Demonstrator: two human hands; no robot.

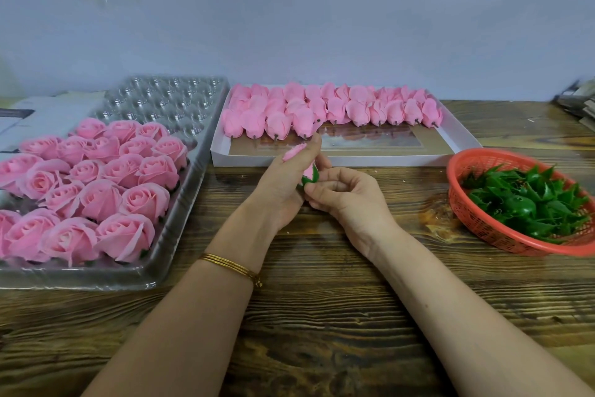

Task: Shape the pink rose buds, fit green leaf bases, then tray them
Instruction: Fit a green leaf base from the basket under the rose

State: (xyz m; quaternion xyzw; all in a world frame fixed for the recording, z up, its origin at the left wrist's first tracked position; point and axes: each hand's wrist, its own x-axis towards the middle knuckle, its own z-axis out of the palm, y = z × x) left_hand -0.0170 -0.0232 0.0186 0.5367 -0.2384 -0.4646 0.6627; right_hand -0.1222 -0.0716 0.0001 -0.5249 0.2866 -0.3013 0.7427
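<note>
Pink rose bud at frame centre, gripped in curled left hand. Right hand pinches green leaf base at bud's bottom. Clear tray of finished roses lies left.

One wide-angle view, worn on the head. It looks forward and down, close over the table, facing the wall.

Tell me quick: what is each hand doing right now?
Left hand: closed round the pink rose bud.
Right hand: pinching the green leaf base at that bud's bottom.
</note>
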